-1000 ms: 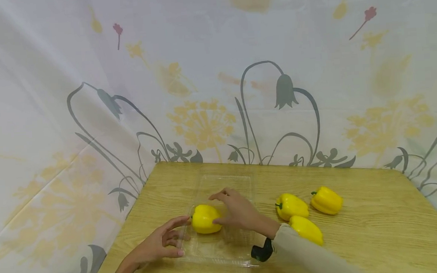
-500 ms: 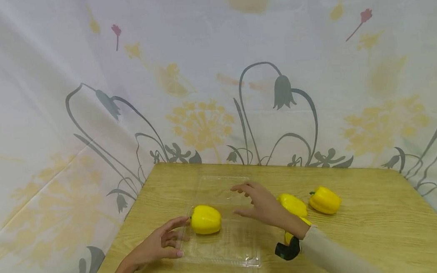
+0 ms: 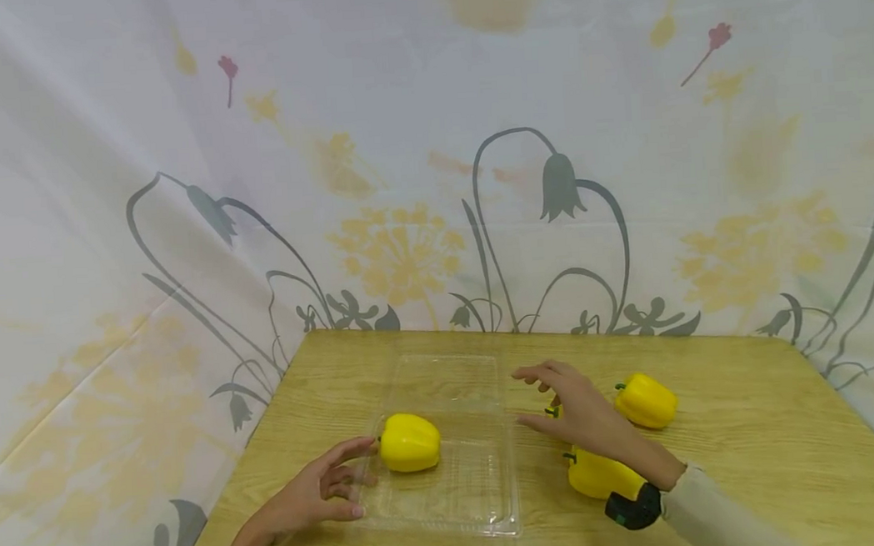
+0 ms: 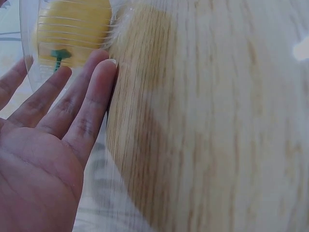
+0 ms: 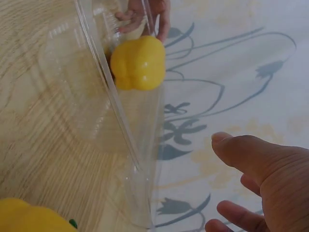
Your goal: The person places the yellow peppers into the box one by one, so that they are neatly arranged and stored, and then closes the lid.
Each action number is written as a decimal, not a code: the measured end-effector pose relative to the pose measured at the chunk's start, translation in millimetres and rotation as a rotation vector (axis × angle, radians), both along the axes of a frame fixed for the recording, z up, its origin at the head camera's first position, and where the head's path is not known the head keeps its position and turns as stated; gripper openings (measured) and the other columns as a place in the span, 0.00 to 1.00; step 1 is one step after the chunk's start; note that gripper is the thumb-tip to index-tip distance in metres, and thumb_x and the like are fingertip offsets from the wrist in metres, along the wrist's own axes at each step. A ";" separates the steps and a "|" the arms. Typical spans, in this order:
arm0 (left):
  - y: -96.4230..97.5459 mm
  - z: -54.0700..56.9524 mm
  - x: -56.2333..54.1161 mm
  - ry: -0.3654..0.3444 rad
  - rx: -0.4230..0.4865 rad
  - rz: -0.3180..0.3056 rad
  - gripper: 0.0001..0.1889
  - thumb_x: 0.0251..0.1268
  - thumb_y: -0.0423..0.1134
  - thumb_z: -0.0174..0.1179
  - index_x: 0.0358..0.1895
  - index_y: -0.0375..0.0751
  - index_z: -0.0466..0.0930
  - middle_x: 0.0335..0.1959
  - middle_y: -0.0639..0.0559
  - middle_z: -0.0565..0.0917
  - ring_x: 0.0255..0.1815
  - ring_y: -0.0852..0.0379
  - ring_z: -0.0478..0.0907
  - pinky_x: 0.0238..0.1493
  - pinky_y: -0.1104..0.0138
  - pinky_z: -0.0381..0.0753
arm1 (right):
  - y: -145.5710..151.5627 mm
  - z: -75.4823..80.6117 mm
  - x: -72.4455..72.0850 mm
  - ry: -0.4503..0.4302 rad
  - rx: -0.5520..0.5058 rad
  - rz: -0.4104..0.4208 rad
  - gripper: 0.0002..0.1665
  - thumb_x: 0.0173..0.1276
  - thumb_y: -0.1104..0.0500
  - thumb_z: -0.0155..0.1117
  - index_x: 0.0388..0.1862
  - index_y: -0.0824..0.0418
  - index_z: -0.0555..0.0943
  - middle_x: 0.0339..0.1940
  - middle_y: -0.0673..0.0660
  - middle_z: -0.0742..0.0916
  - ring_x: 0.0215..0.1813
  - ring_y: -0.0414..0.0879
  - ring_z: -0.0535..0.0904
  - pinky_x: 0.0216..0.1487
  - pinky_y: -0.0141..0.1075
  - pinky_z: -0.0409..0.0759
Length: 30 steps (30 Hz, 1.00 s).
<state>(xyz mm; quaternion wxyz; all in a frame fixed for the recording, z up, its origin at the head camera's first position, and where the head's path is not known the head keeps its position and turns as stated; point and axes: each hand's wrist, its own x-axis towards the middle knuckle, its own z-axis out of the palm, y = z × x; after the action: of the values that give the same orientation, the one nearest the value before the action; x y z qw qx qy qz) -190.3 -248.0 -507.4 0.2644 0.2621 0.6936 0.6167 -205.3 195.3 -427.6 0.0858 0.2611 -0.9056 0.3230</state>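
Observation:
A yellow bell pepper (image 3: 410, 443) lies on its side in the left part of a clear plastic clamshell container (image 3: 458, 501), its green stem pointing left. My left hand (image 3: 311, 494) is at the container's left side; in the left wrist view its fingers (image 4: 91, 96) reach straight along the transparent wall. Over the loose bell peppers to the right hovers my right hand (image 3: 576, 411), fingers spread and holding nothing. One loose bell pepper (image 3: 603, 473) lies below its wrist, partly covered by the black wrist camera. Another bell pepper (image 3: 554, 413) is mostly hidden behind the hand.
A third loose bell pepper (image 3: 646, 400) lies beyond my right wrist. The container's lid (image 3: 447, 377) is folded back toward the far edge of the wooden table (image 3: 755, 437). A flower-printed cloth (image 3: 395, 83) hangs behind the table and along its left side.
My right hand has drawn away from the bell pepper in the container and moved right, over the loose bell peppers. The left hand stays at the container's side.

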 end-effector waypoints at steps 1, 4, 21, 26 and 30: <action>-0.1 -0.1 0.1 0.000 0.000 0.000 0.42 0.73 0.26 0.61 0.84 0.43 0.49 0.82 0.33 0.49 0.70 0.36 0.70 0.60 0.59 0.80 | 3.3 0.3 1.4 -0.002 -0.007 -0.005 0.30 0.67 0.50 0.77 0.66 0.52 0.80 0.53 0.51 0.81 0.48 0.46 0.78 0.41 0.37 0.83; -0.2 -0.4 0.1 0.006 0.002 -0.003 0.42 0.73 0.26 0.61 0.84 0.42 0.49 0.82 0.33 0.49 0.70 0.36 0.70 0.60 0.58 0.80 | 13.1 -0.1 5.8 -0.001 -0.023 -0.028 0.30 0.66 0.52 0.77 0.66 0.53 0.80 0.52 0.51 0.82 0.48 0.50 0.79 0.41 0.36 0.83; -2.3 -4.7 1.2 0.028 0.034 -0.026 0.41 0.73 0.25 0.59 0.83 0.43 0.50 0.82 0.31 0.49 0.69 0.39 0.72 0.59 0.58 0.81 | 57.0 -17.8 30.3 -0.006 -0.011 -0.122 0.31 0.65 0.50 0.78 0.64 0.59 0.81 0.50 0.55 0.83 0.47 0.51 0.79 0.38 0.35 0.82; -2.1 -4.1 0.8 0.031 0.031 -0.021 0.41 0.73 0.25 0.60 0.83 0.42 0.50 0.81 0.30 0.50 0.69 0.39 0.72 0.59 0.58 0.81 | 70.0 -21.9 36.8 -0.047 -0.011 -0.145 0.32 0.65 0.49 0.77 0.65 0.58 0.80 0.53 0.55 0.84 0.49 0.52 0.80 0.38 0.35 0.82; -1.3 -2.5 0.3 0.018 0.016 -0.006 0.41 0.73 0.26 0.61 0.83 0.44 0.50 0.81 0.31 0.50 0.69 0.39 0.72 0.59 0.58 0.81 | 79.2 -26.7 43.0 -0.066 -0.003 -0.171 0.34 0.64 0.47 0.78 0.65 0.59 0.80 0.55 0.56 0.84 0.49 0.54 0.81 0.39 0.37 0.83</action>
<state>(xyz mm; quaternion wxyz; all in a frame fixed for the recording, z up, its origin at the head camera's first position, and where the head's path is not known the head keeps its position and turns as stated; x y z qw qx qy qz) -190.0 -249.2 -509.9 0.2578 0.2719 0.6901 0.6192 -162.4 274.6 -454.3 0.0836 0.1720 -0.9265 0.3242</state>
